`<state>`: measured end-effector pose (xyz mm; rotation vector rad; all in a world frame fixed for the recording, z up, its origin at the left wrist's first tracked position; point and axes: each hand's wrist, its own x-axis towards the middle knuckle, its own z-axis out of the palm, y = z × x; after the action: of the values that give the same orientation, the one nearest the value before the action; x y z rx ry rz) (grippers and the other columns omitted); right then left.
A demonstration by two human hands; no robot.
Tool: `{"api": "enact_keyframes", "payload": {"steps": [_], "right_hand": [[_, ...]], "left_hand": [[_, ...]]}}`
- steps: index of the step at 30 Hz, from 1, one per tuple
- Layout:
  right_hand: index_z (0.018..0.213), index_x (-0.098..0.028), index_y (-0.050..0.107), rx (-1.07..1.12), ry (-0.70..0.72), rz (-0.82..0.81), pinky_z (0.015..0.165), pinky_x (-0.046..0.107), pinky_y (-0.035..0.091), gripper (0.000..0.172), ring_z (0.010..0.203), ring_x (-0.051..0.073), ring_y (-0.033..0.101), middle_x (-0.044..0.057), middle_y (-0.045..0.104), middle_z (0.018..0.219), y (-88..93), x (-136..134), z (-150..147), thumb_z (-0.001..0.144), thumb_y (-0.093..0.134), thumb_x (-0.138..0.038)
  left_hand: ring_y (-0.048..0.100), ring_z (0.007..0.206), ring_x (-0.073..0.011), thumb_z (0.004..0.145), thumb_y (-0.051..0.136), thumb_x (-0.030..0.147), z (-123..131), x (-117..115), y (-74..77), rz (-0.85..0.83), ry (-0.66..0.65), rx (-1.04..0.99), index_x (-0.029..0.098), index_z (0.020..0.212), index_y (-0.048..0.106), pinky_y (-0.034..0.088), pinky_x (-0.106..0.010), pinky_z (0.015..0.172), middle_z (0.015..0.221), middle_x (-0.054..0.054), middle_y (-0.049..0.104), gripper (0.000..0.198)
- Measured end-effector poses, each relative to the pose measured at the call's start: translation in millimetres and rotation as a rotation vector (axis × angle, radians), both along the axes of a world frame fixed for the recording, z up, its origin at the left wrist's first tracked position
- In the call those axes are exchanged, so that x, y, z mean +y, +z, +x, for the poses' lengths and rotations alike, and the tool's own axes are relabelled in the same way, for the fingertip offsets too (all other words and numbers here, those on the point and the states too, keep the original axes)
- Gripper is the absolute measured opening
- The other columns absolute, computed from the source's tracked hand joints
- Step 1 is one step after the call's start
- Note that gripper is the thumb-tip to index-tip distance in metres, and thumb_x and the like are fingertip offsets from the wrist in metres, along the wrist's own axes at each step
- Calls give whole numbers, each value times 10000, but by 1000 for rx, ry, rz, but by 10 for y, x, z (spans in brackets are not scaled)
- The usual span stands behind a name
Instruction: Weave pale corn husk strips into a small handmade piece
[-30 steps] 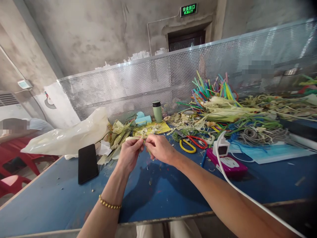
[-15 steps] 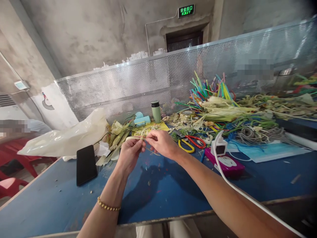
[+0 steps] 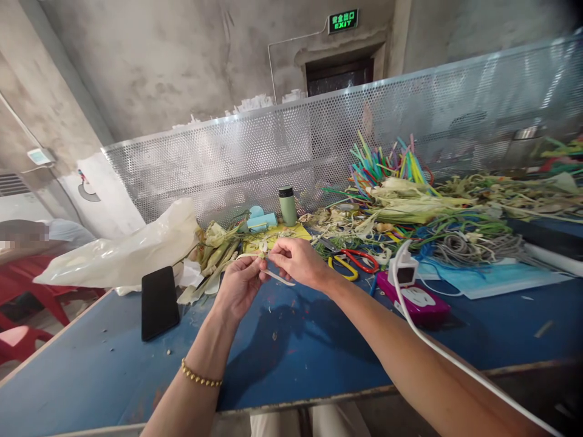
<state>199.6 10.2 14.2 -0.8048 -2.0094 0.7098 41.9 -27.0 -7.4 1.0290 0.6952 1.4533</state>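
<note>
My left hand (image 3: 240, 284) is closed in a pinch on a pale corn husk strip (image 3: 280, 278), whose narrow end sticks out to the right below the fingers. A small pale knot-like bit of husk (image 3: 263, 250) shows above the fingertips. My right hand (image 3: 296, 262) is closed beside it, its thumb and forefinger pinched at the same spot; its fingers partly hide what they grip. Behind my hands, a yellow sheet (image 3: 298, 232) carries loose husk scraps. Scissors (image 3: 359, 261) with red and yellow handles lie just right of my right hand.
A black phone (image 3: 159, 303) and a plastic bag (image 3: 132, 252) lie on the left of the blue table (image 3: 113, 382). A green bottle (image 3: 287, 207) stands at the back. Husk piles (image 3: 410, 197), a purple power strip (image 3: 412, 300) with a white cable and blue masks (image 3: 496, 278) occupy the right.
The husk strip's free end now shows more plainly below my fingers, and the small pale bit stands up above them. Both hands stay in nearly the same place.
</note>
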Motion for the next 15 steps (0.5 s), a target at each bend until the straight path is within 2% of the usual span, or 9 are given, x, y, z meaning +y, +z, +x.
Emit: {"api": "enact_keyframes", "payload": {"steps": [7, 12, 15], "right_hand": [[719, -168, 571, -11, -8, 10, 476, 199, 407, 138, 443, 90, 540, -27, 579, 523, 7, 2, 3, 854, 574, -197], [792, -165, 575, 77, 80, -164, 404, 188, 407, 139, 436, 91, 542, -20, 589, 581, -13, 13, 10, 863, 583, -284], [826, -160, 583, 93, 93, -205, 382, 182, 401, 152, 415, 81, 519, -23, 582, 578, -13, 20, 20, 850, 604, -309]], "left_hand": [[475, 528, -47, 623, 837, 199, -13, 10, -6, -9, 16, -6, 83, 671, 634, 414, -190, 551, 636, -2, 565, 239], [511, 556, -69, 668, 806, 219, -33, -20, 27, 20, 26, 61, 106, 685, 634, 419, -210, 572, 677, -16, 592, 206], [516, 563, -80, 685, 793, 233, -22, -33, 42, 51, 16, 101, 108, 682, 633, 410, -218, 569, 673, -22, 592, 203]]}}
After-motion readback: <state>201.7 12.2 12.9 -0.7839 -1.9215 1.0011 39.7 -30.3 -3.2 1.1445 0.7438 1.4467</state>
